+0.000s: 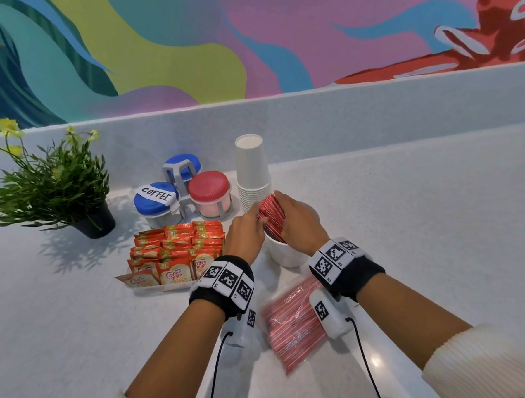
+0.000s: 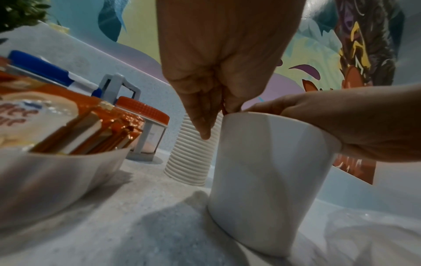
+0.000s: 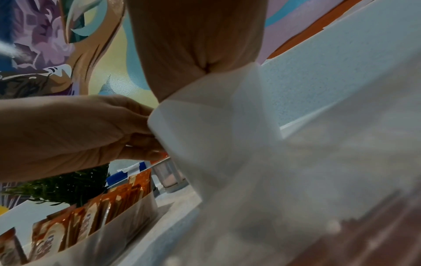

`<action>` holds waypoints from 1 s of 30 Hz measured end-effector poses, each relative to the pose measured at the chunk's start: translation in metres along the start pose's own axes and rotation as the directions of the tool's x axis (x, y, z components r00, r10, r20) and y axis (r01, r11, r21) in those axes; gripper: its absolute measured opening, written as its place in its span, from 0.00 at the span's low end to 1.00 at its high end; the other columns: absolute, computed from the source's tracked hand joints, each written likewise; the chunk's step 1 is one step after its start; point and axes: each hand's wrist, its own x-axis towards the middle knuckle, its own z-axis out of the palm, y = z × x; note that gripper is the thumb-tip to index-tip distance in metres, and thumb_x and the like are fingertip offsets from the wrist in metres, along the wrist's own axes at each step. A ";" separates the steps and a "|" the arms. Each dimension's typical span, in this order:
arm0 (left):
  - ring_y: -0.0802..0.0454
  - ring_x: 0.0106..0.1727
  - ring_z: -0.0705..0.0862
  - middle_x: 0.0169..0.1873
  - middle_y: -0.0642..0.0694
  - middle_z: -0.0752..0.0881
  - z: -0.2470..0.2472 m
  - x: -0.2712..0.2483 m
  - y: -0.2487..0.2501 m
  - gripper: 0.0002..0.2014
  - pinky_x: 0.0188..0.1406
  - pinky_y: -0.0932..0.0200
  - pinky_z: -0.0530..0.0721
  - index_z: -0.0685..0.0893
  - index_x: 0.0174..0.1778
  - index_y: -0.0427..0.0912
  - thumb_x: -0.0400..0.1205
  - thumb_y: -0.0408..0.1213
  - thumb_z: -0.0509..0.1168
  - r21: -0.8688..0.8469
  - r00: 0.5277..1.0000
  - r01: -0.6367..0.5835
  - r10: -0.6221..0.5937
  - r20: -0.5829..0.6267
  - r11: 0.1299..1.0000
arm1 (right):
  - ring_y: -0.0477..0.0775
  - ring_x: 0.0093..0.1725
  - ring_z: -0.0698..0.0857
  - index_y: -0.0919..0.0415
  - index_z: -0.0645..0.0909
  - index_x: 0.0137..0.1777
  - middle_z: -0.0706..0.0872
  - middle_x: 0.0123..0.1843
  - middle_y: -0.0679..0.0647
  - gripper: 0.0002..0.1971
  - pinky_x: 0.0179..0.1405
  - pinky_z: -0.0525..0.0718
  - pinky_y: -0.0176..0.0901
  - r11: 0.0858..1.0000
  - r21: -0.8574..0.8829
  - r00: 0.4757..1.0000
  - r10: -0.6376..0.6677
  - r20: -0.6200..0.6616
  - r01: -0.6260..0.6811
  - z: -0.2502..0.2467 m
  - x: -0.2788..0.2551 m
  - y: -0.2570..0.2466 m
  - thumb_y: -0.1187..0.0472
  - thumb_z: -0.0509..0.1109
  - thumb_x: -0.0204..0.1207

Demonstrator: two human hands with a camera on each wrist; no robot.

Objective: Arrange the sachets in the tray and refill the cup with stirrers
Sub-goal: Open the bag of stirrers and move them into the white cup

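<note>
A bundle of red stirrers [image 1: 272,216] stands tilted in the white cup [image 1: 285,253] on the counter. My left hand [image 1: 247,230] grips the bundle from its left side, above the cup's rim [image 2: 262,115]. My right hand [image 1: 297,218] wraps the bundle from the right, fingers curled over its top. A clear tray [image 1: 156,287] left of the cup holds several rows of orange Coffee mate sachets [image 1: 178,249], standing upright. One sachet [image 1: 134,280] leans out at the tray's front left corner. The stirrers are hidden by the hands in both wrist views.
A clear bag of red stirrers [image 1: 292,322] lies on the counter between my wrists. Behind the cup stands a stack of paper cups [image 1: 251,172]. Blue and red lidded jars [image 1: 181,191] sit in a grey rack. A potted plant [image 1: 50,185] is at far left.
</note>
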 end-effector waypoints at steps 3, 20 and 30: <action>0.34 0.56 0.84 0.55 0.31 0.85 -0.002 -0.002 -0.003 0.19 0.55 0.41 0.82 0.66 0.74 0.41 0.87 0.37 0.52 0.051 0.995 0.026 -0.031 0.095 0.998 | 0.60 0.66 0.79 0.62 0.60 0.78 0.79 0.69 0.59 0.31 0.66 0.75 0.50 0.999 0.039 1.000 0.023 -0.017 -0.023 -0.002 -0.003 -0.003 0.68 0.66 0.75; 0.45 0.56 0.81 0.56 0.40 0.82 0.012 -0.070 0.063 0.10 0.58 0.49 0.80 0.81 0.55 0.36 0.82 0.35 0.59 -0.035 0.988 0.056 -0.050 0.147 0.998 | 0.64 0.51 0.84 0.62 0.76 0.48 0.84 0.49 0.62 0.06 0.52 0.83 0.53 0.736 0.554 0.852 0.516 -0.087 -0.389 -0.032 -0.069 0.063 0.69 0.60 0.75; 0.40 0.74 0.65 0.71 0.41 0.67 0.054 -0.107 0.052 0.35 0.69 0.40 0.66 0.62 0.73 0.42 0.76 0.52 0.68 0.470 0.833 0.134 -0.356 0.424 0.873 | 0.61 0.40 0.82 0.58 0.74 0.25 0.78 0.31 0.61 0.14 0.48 0.83 0.61 0.690 0.472 0.829 0.521 0.203 -0.549 0.004 -0.118 0.085 0.74 0.56 0.67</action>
